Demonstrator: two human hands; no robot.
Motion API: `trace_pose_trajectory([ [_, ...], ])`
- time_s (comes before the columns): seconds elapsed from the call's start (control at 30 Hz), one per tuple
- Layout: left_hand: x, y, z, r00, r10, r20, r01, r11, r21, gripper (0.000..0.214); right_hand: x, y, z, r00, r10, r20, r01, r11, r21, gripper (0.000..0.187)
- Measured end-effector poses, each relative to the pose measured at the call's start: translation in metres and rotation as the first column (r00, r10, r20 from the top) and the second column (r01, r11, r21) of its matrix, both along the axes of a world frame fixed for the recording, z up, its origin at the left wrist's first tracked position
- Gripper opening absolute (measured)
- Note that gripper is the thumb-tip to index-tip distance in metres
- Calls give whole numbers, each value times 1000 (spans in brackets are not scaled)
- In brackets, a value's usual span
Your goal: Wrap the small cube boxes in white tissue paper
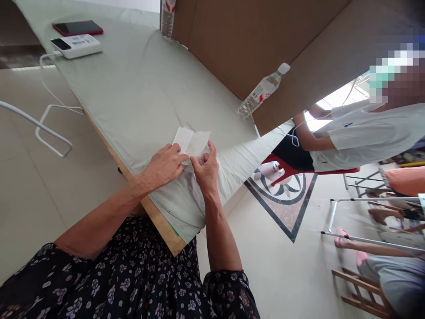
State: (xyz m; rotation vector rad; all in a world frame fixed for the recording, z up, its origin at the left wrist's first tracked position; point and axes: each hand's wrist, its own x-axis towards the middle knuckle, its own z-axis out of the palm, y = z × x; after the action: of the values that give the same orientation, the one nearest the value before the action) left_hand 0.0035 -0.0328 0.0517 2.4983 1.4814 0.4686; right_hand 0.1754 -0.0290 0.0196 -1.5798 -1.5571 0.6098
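Note:
A white creased piece of thin paper, perhaps a tissue (198,141), lies in front of me near the table's corner, with a fold line down its middle. My left hand (166,165) has its fingers curled at the paper's lower left, gripping its edge. At the lower right side, my right hand (206,172) holds the paper between thumb and fingers. Something small and crumpled shows between the right thumb and fingers, too unclear to name. Beneath both hands is a pale, wrinkled table cover (142,102).
A clear water bottle (262,92) stands by a large brown cardboard panel (232,48); another bottle (167,20) is further back. At the far left are a phone (78,28) and a white device (77,46) with a cable. A person in a white shirt (375,137) sits on the right.

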Motion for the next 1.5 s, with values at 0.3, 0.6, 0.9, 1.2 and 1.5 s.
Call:
trace_pose_trajectory([
  [0.3, 3, 5, -6, 993, 37, 110, -28, 996, -81, 32, -14, 3, 3, 993, 38, -110, -36, 999, 24, 68],
  [0.6, 8, 5, -15, 970, 66, 232, -48, 996, -81, 57, -6, -11, 17, 951, 309, 24, -308, 950, -53, 55],
  [0.9, -7, 3, -24, 838, 180, 515, -108, 980, -167, 52, -2, -5, 17, 902, 396, 172, -386, 918, -90, 60],
  [1.2, 8, 9, -23, 803, 315, 507, -253, 949, -188, 16, 2, 0, 22, 868, 433, 243, -434, 899, -51, 61],
  [1.5, 14, 11, -24, 833, 330, 444, -266, 943, -202, 11, 3, 4, 22, 890, 456, 3, -452, 884, -119, 60],
])
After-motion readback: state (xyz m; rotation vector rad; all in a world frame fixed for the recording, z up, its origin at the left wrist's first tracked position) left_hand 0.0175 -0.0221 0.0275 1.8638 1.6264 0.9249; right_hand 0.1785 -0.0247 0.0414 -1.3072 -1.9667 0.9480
